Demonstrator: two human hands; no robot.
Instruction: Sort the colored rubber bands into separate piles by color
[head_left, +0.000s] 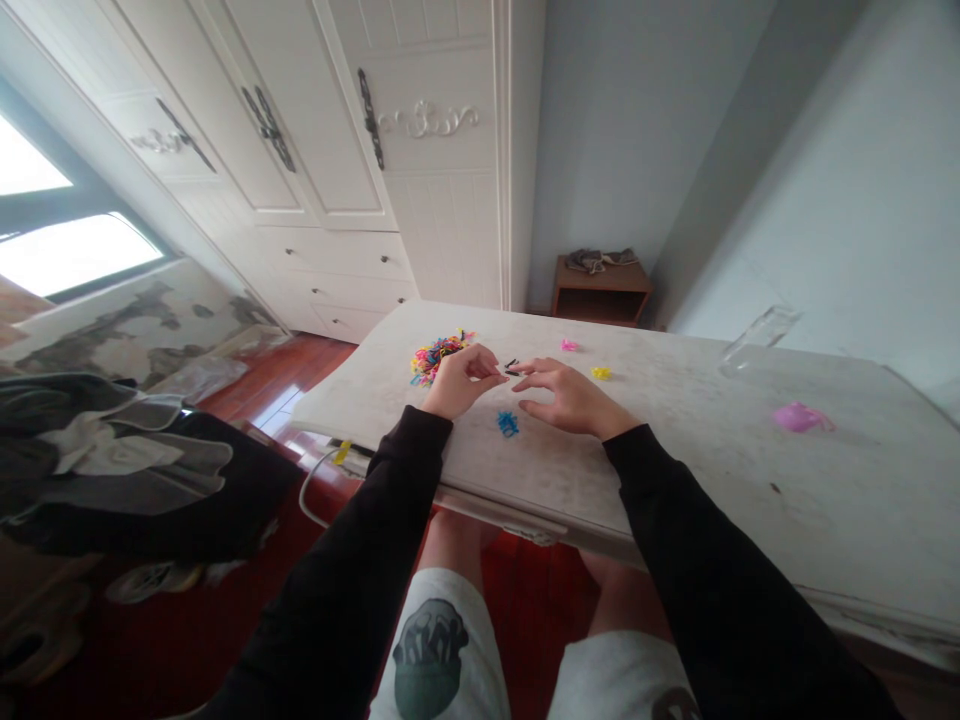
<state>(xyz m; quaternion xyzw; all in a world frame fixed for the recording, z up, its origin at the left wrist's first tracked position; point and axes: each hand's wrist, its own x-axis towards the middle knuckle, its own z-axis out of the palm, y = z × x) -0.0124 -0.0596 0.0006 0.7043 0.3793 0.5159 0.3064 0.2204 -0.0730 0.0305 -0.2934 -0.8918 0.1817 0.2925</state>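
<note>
My left hand and my right hand meet over a white table, both pinching a small black item between their fingertips. A pile of small multicoloured pieces lies just beyond my left hand. A little blue piece rests on the table between my wrists. A yellow piece lies to the right of my right hand, and a pink piece sits farther back. What the black item is cannot be made out.
A larger pink object and a clear glass container lie at the table's right. A white wardrobe stands behind, a small wooden stand in the corner. Dark clothes are heaped at left.
</note>
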